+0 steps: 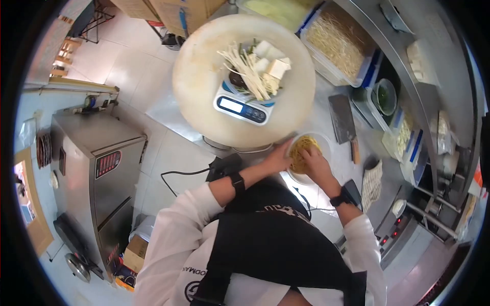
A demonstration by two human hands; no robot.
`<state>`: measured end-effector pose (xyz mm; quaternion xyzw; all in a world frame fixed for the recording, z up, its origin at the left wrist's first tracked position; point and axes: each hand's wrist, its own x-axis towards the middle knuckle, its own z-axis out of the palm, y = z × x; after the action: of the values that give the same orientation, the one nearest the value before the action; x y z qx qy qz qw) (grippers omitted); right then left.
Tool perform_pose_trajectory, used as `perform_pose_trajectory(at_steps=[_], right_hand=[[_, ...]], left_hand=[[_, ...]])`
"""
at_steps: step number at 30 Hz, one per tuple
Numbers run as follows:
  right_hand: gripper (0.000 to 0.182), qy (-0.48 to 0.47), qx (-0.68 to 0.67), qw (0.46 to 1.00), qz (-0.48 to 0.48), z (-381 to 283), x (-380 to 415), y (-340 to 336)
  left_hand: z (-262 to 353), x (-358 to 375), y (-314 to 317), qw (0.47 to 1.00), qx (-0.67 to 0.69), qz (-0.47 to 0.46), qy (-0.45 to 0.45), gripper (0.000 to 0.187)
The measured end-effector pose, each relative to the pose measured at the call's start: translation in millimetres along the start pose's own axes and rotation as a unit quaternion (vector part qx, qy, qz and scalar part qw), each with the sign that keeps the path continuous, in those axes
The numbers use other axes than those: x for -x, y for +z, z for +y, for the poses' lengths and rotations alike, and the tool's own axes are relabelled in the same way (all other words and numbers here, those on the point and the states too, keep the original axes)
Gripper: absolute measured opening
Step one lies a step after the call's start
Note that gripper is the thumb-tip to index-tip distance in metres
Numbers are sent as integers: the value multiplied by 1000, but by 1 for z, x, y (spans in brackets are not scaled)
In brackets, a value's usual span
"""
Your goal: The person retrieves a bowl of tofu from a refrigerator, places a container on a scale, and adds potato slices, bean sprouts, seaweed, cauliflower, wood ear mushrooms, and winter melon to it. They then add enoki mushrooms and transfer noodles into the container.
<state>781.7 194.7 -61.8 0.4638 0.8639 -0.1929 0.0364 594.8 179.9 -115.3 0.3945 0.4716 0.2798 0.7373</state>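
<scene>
A round white container [329, 149] holds yellow noodles [301, 148] and stands close to my body at the counter's front edge. My left hand [278, 158] grips its left rim. Inside it, my right hand [314, 163] has its fingers curled down into the noodles, with the fingertips partly hidden. Beyond them is a thick round chopping board [199, 86]. On the board, a digital scale [242, 108] carries a pile of enoki mushrooms [250, 71], a pale tofu-like block [277, 69], white chunks and a dark mushroom.
A cleaver [342, 117] with a wooden handle lies right of the container. Bean sprouts fill a plastic tub [334, 43] at the back right, near other tubs. A folded cloth [372, 183] lies on the right, and a steel cabinet [97, 168] stands on the left.
</scene>
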Motion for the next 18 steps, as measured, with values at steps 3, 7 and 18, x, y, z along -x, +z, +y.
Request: perform_pose_trajectory(at_steps=[3, 7, 18], right_hand=[[41, 11, -13, 1000, -15, -2, -9, -4], [33, 22, -125, 992, 11, -7, -9, -30], [19, 119, -289, 946, 86, 0, 15, -35]], left_hand=[[-4, -3, -4, 1000, -15, -2, -19, 65], [9, 7, -15, 997, -24, -1, -73, 66], [64, 53, -5, 923, -307, 27, 232, 79]])
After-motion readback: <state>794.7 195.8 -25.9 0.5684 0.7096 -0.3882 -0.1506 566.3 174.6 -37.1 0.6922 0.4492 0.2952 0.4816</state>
